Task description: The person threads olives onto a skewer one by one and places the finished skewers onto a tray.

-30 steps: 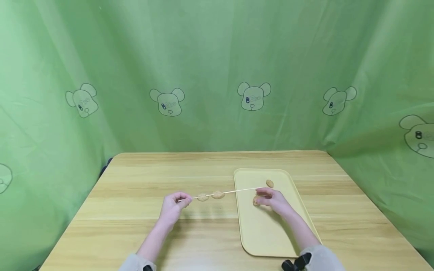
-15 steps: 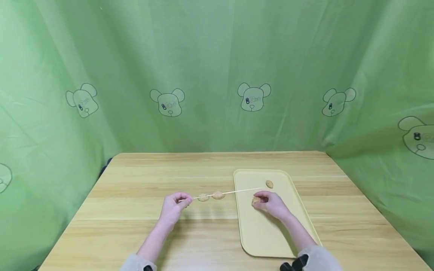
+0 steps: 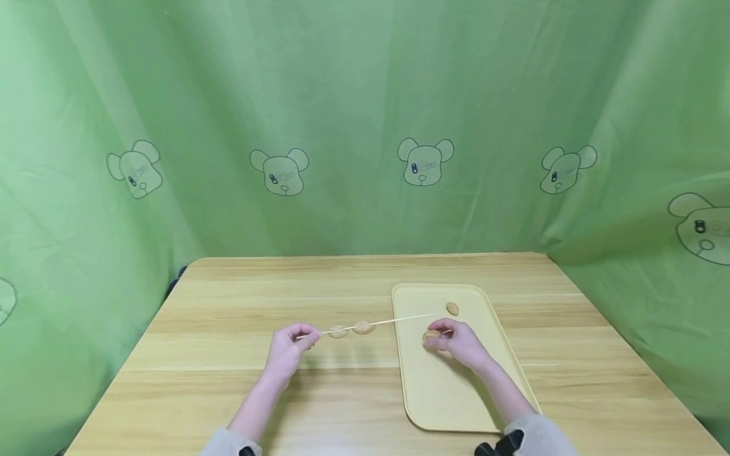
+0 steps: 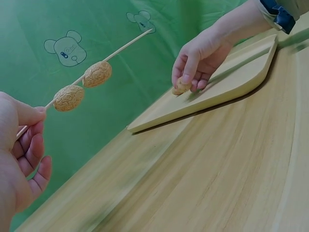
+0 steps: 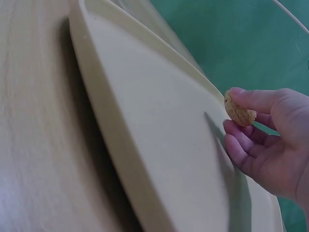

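My left hand (image 3: 288,350) pinches the near end of a thin wooden skewer (image 4: 128,44) between thumb and fingers. Two wrinkled, tan, walnut-like balls (image 4: 97,74) sit threaded on it, close together near the hand. The bare pointed end slants up to the right, over the tray in the head view. With thumb and fingertips, my right hand (image 5: 280,140) holds another wrinkled tan ball (image 5: 240,110) just above the tray, below the skewer's tip. Part of this ball is hidden by the fingers.
A pale yellow tray (image 3: 450,392) lies on the right of the wooden table (image 3: 228,297). One more tan piece (image 3: 452,308) rests near its far end. A green curtain (image 3: 353,95) with mouse-like faces hangs behind and beside the table.
My right hand has drawn slightly down from the skewer's tip, and its fingers have shifted around the ball. The skewer has moved a little left with my left hand.
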The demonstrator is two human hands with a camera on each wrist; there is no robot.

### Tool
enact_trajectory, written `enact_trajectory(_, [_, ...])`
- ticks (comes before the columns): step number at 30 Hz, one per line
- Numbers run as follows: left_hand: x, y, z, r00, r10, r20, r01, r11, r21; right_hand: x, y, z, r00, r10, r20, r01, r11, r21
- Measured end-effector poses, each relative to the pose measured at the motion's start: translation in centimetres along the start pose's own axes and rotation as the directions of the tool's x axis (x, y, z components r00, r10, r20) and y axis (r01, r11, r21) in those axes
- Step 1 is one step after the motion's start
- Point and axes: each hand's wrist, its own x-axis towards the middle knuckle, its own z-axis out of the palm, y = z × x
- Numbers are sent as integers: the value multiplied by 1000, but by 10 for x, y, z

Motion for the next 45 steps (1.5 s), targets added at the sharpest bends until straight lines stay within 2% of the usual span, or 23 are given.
enact_trajectory(5, [1, 1, -2, 1000, -10, -14, 10, 1000, 0, -3, -7, -2, 1000, 10, 21, -12, 994, 105])
enact_trajectory(9, [1, 0, -3, 1000, -14, -19, 14, 1000, -7, -5, -12, -5, 1000, -1, 11, -1, 989, 150])
enact_trajectory(18, [-1, 0, -6, 1000, -20, -13, 20, 1000, -18, -13, -22, -11, 998, -63, -26, 68, 959, 277])
enact_trajectory(26, [-2, -1, -8, 1000, -13, -13, 13, 1000, -25, -16, -34, -16, 996, -80, -25, 84, 953, 290])
enact_trajectory(35, [-4, -4, -10, 1000, -20, -15, 20, 1000, -10, -16, -36, -18, 991, -130, -26, 132, 937, 323])
enact_trajectory(45, [-5, -5, -11, 1000, -7, 1, 7, 1000, 26, -18, -42, -18, 991, -128, -26, 129, 931, 341])
